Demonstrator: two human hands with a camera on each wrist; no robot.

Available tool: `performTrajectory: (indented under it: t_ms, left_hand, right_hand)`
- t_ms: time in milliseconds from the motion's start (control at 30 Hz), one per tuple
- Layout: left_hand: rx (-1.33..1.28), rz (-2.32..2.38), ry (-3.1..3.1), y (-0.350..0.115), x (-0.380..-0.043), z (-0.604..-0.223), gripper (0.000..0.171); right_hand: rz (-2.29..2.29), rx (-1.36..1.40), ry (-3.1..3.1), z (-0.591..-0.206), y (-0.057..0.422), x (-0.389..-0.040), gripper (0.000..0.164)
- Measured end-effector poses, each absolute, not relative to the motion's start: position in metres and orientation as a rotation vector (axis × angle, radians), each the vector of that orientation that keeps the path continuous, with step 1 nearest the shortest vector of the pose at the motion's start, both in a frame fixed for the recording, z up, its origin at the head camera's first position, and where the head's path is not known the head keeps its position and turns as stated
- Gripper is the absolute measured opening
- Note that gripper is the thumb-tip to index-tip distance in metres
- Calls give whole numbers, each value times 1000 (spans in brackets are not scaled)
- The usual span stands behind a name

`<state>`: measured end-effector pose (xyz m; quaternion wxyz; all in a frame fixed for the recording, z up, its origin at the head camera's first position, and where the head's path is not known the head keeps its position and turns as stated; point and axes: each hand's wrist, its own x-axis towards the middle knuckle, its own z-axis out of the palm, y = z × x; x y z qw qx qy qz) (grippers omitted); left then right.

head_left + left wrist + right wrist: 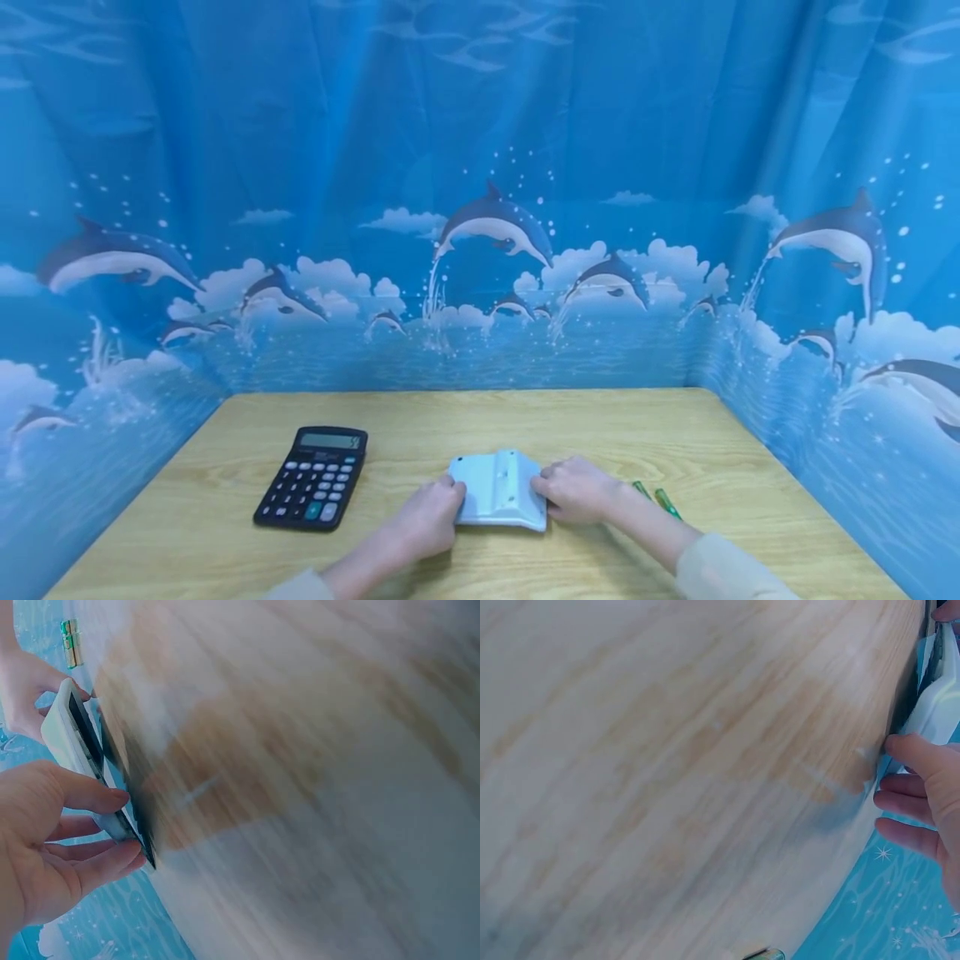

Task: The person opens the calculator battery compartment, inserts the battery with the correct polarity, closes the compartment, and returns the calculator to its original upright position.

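A white calculator [483, 492] is held back side up at the front middle of the table, its underside with a raised ridge and small screws showing. My left hand [431, 518] grips its left edge with thumb and fingers. At the opposite edge, my right hand [577, 490] pinches it. In the left wrist view, the calculator [71, 739] is seen edge-on with a dark strip on its lower face, close over the tabletop, between the left hand [64, 840] and the other. The right wrist view catches its white end [939, 694] beside the right hand [934, 791].
A black calculator [313, 479] with a lit display lies face up on the left of the wooden table [420, 417]. Green batteries [666, 503] lie by the right forearm. A blue dolphin-printed curtain [480, 125] hangs around the table's back and sides.
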<state>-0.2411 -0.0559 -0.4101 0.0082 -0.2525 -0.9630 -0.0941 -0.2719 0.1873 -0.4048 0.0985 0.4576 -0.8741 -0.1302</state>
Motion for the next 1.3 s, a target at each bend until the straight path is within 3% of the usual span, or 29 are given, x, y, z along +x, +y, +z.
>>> performTrajectory:
  t_ms: [600,967,1300]
  left_hand:
    - [-866,-243,-2927,-57,-239,-414,27]
    - [-831,-232,-3018,-53,-241,-409,28]
    - [-1212,-131,-2847,-65,-253,-404,24]
  right_hand:
    - [-314,1368,-2651,-403,188,-271,9]
    - [151,1225,-2893,-399,191,-275,12]
    - [223,1255,-2684,-391,195,-280,12]
